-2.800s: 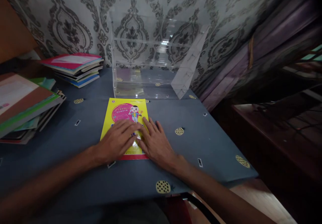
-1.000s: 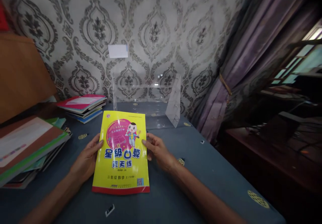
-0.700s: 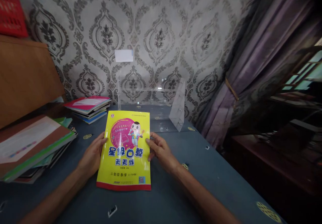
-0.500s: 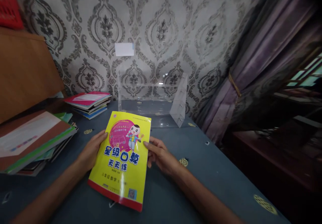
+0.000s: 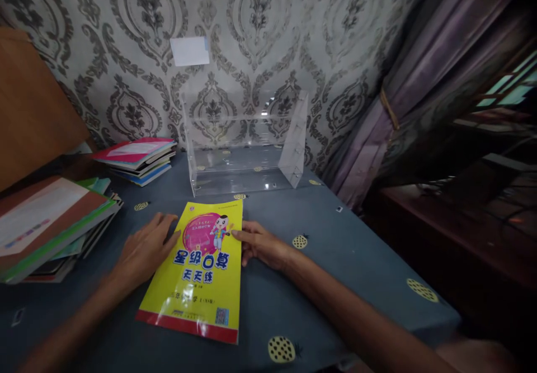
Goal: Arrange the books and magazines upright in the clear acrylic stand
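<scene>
A yellow workbook (image 5: 197,283) with a red bottom strip and a cartoon child on its cover lies face up, low over the blue tablecloth. My right hand (image 5: 262,245) grips its right edge, thumb on the cover and fingers underneath. On the other side, my left hand (image 5: 146,245) has its fingers stretched out and apart, the thumb at the book's left edge. Beyond the book stands a clear acrylic rack (image 5: 291,149) with tiers, its shelves bare.
Two stacks of books stand on the left: a near stack (image 5: 46,222) with a brown cover on top and a farther stack (image 5: 136,152) topped in pink. Behind them is a brown box (image 5: 37,110). A purple curtain (image 5: 377,132) hangs right of the table (image 5: 335,255).
The workbook has come down closer to the tabletop and lies flatter. My left hand has loosened, its fingers now showing beside the book. The view has shifted slightly.
</scene>
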Demonstrator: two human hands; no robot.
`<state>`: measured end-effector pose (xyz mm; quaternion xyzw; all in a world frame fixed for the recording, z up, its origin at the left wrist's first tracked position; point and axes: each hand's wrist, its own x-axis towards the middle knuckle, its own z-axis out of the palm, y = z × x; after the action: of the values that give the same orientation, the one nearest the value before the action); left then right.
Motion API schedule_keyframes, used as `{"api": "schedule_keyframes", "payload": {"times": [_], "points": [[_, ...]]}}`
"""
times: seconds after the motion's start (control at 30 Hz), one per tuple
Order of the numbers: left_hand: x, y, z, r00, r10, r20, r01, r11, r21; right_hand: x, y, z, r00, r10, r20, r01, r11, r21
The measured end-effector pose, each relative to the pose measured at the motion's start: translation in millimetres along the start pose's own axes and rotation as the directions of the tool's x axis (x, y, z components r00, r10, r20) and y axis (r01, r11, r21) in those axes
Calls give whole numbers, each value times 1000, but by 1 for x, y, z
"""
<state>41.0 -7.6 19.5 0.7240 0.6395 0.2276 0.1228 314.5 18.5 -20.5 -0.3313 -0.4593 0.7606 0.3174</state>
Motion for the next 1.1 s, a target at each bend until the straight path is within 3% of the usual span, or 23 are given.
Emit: {"api": "schedule_keyframes", "payload": {"times": [0.17, 0.27, 0.43, 0.67, 0.87, 0.97, 1.1], "points": [[0, 14, 16, 954, 294, 49, -297, 952, 67, 0, 0, 0, 1000, -2, -9, 2, 1000, -13], [2, 18, 28, 935, 344, 90, -348, 937, 33, 0, 1, 0, 1000, -12, -7, 12, 999, -33], [15, 27, 38, 933, 304, 191, -296, 953, -71, -2, 0, 2, 997, -70, 34, 73, 992, -99], [43, 54, 42, 940, 272, 205, -218, 943, -252, -5, 4, 14, 960, -249, 125, 271, 939, -211], [55, 59, 48, 941, 253, 225, -171, 929, -330, -12, 2, 17, 950, -283, 132, 311, 828, -467], [55, 56, 48, 930, 241, 277, -93, 885, -457, -11, 3, 15, 937, -307, 165, 348, 815, -463], [56, 52, 49, 908, 239, 344, 31, 780, -625, -8, 7, 13, 950, -283, 131, 311, 859, -407]]}}
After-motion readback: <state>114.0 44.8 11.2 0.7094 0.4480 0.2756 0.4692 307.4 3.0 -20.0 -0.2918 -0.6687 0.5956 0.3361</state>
